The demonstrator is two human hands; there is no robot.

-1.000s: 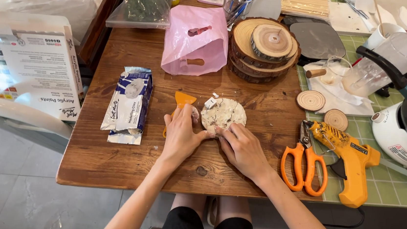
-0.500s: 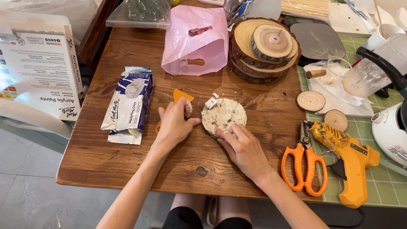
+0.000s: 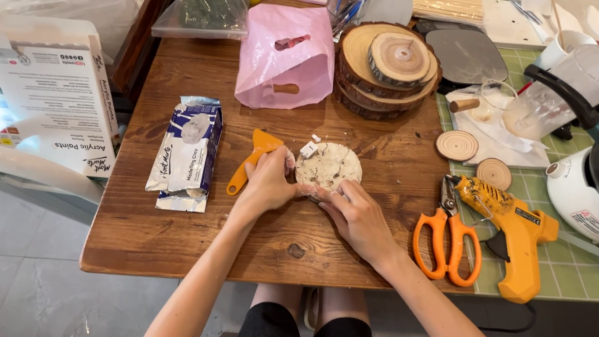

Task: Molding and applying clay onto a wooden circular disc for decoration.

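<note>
A: Status on the clay disc [image 3: 328, 167]?

B: Shaping step, by my read. White modelling clay, flattened round, lying flat on the wooden table [image 3: 184, 245]. Taking the disc as landmark: left hand [image 3: 267, 184] touches its left edge, right hand [image 3: 358, 217] its near-right edge.

A: Finger state?

B: Left fingers curled and bunched at the rim, thumb side against the clay; looks like pinching or pressing the edge, not lifting. Right fingers [image 3: 333, 193] half-bent, tips down on the near rim. Neither hand is wrapped around the disc. Whether the left hand traps a bit of clay between its fingers, can't tell.

A: Orientation, long axis?

B: Close to round, so no real long axis and no pointing direction. Broad face up, surface mottled and cracked. Small white crumb [image 3: 308, 148] just off the far-left edge.

A: Next move needs?

B: Judgement only: even light pressure around the rim, turning the disc so it stays round; too hard and the cracked edge may split.

A: Nearby?

B: Orange scraper [image 3: 251, 160] just left of the disc, partly under the left hand. Clay packet [image 3: 187, 153] further left. Orange scissors [image 3: 445, 232] and yellow glue gun [image 3: 514, 227] well to the right. Stacked wood slices [image 3: 388, 64] and pink bag [image 3: 286, 55] beyond it.
</note>
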